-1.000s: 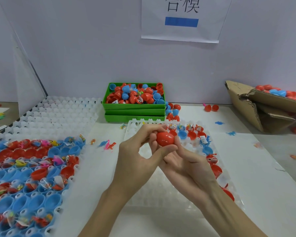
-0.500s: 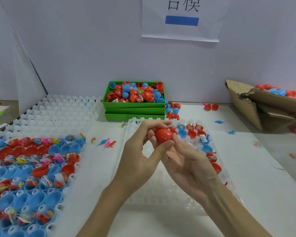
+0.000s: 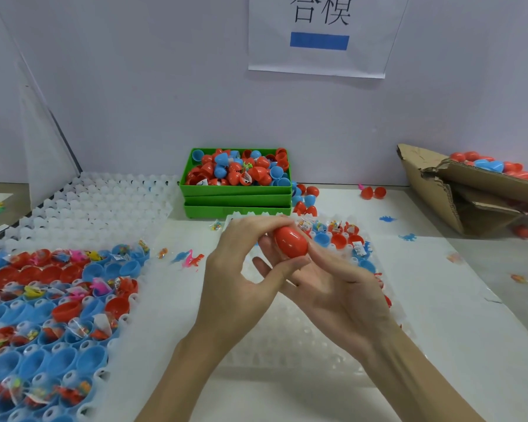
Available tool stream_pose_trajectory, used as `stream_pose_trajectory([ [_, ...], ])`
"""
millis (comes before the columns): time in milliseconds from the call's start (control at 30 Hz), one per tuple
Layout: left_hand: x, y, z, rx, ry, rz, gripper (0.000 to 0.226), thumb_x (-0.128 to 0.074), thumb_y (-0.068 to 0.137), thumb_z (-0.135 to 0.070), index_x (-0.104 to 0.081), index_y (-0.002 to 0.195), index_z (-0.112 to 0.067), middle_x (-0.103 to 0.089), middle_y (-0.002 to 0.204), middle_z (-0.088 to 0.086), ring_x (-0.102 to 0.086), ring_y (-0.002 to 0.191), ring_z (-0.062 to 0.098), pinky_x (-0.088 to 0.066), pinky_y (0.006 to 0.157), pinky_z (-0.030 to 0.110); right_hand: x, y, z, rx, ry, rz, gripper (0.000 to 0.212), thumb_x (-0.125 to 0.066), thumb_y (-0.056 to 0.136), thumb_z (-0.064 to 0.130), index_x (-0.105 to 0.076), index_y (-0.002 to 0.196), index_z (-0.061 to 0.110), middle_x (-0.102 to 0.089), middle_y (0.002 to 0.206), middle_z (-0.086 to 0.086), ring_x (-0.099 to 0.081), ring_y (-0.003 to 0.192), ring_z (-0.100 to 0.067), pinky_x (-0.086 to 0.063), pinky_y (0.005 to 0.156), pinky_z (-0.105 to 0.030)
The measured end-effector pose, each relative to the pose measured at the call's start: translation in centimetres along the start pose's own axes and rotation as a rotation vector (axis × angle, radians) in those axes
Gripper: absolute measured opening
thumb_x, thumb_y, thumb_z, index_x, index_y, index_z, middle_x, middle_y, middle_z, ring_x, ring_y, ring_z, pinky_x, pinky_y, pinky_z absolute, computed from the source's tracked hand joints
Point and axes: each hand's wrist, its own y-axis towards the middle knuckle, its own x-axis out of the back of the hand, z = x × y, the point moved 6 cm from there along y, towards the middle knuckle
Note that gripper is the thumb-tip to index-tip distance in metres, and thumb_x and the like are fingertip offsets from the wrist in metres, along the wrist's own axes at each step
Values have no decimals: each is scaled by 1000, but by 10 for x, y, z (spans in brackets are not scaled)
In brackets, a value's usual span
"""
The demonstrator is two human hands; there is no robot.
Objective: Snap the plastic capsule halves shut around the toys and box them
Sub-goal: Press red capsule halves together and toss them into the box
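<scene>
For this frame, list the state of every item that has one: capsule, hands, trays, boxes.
Red plastic egg capsule: closed, held between both hands.
Left hand: fingers curled round the capsule.
Right hand: palm up, cradling the capsule.
Green plastic box: open, heaped with red and blue halves.
Brown cardboard box: open, flaps torn, holding capsules.
White plastic cell tray: partly filled with toy-loaded halves.

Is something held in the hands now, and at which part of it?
Yes. A red capsule is held by both hands: the left hand grips its left end, and the right hand supports its underside and right end.
</scene>
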Motion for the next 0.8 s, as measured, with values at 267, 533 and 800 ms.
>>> stream_pose_trajectory([
  [267,3,-1,-2,-13,-8,-11,44,-78,89,-34,-69,129,-20,-70,122,-7,-64,119,18,-51,102,25,-2,1,-8,-20,121,32,51,-73,93,4,-57,140,-7,-61,130,-24,-63,122,-33,-52,105,-43],
  [533,-2,-3,3,-8,-108,25,43,-76,89,-25,-69,130,-15,-69,124,-3,-64,123,21,-51,102,22,-2,-1,-3,-11,53,10,53,-80,86,6,-63,135,-4,-66,128,-21,-65,122,-32,-53,103,-38],
  [800,-8,-3,7,37,-68,91,44,-67,99,-28,-59,141,-21,-61,140,-13,-53,138,16,-44,112,25,-4,-1,5,40,-45,-24,53,-79,83,2,-66,134,5,-66,136,-19,-63,128,-33,-54,104,-40],
])
